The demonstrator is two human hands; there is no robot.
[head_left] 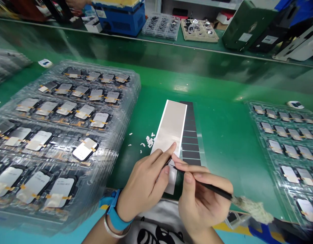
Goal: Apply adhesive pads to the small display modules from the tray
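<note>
My left hand (146, 183) rests on the near end of a long pale strip (173, 123) lying on the green table, its forefinger and thumb pinching at the strip's edge. My right hand (202, 200) is closed on black tweezers (204, 184) whose tip meets the left fingertips at the strip. A wad of pale fibrous padding (255, 210) wraps the tweezers' back end. Beside the strip lies a sheet of dark rectangular pads (190, 142). A blue wristband and a metal bangle (113, 217) circle my left wrist.
Clear plastic trays (70, 112) stacked at the left hold several small screen modules with orange tape. Another such tray (288, 142) lies at the right. Small white scraps (146, 140) dot the table. A blue box (120, 17), parts trays and a dark green case (245, 23) stand at the back.
</note>
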